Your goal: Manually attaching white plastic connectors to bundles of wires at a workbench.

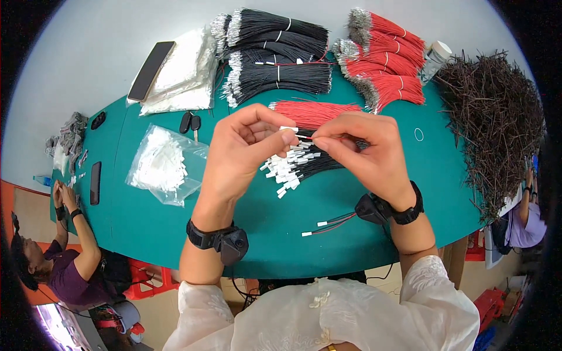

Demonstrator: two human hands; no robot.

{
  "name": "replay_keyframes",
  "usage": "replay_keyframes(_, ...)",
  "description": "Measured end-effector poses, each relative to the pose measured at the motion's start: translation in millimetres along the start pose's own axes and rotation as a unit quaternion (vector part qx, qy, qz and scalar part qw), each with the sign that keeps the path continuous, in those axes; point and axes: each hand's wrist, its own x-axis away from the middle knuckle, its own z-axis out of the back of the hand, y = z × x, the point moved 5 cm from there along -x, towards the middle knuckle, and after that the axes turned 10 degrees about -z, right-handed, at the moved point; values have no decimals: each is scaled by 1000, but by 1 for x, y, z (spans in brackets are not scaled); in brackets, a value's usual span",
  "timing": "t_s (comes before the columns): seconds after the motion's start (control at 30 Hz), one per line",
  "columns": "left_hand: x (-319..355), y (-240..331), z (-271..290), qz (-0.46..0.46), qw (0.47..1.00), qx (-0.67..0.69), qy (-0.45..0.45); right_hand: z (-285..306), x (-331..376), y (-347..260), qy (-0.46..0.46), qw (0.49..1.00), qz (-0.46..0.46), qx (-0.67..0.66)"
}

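Left hand: the left hand [243,149] is raised over the green surface [351,228], thumb and forefinger pressed together on a small white plastic connector housing [288,129]; its grip pinches that piece from the left.
Right hand: the right hand [366,152] pinches the thin red wire [305,137] at its tip, fingertips closed tight on it, just right of the housing.
Key relation: the wire's long axis runs roughly left to right, its free end pointing at the housing's open side; the two are touching or nearly so, between the two grips. Both hands are equally close.
Under the hands: a fanned bunch of black wires with white housings on their ends [293,167] lies on the surface, and a loose red-and-black pair with white ends [331,224] lies nearer the body.
Containers: a clear plastic bag [167,164] holds many loose white housings; a second, fuller white bag [184,73] lies further off beside a dark phone [151,70].
Stock: tied bundles of black wire [275,55] and of red wire [383,58] lie at the far edge, with a heap of dark brown wire pieces [497,123] to the right.
Others: another person [58,257] works at the left end.
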Motion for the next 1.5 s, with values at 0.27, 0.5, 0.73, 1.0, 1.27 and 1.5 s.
replay_keyframes(0.27, -1, -4, -1, 8, 1000, 8, -7, -1, 0, -3, 30, 999, 27, 18)
replay_keyframes(0.5, 0, -7, -1, 26, 998, 58, 0, -2, 3, -7, 64, 994, 73, 55)
replay_keyframes(0.73, 0, -20, 2, 86, 971, 224, 7, 7, -1, -3, 98, 994, 52, 7)
replay_keyframes(1.0, 0, -20, -5, 58, 979, 194, 21, 9, 0, 6, 62, 997, -34, -25)
replay_keyframes(1.27, 0, -21, -5, 17, 990, 136, 40, 7, -1, 6, 53, 998, -46, -7)
replay_keyframes(1.5, 0, -20, -6, 10, 991, 130, 39, 8, -1, 7, 60, 998, -35, -1)
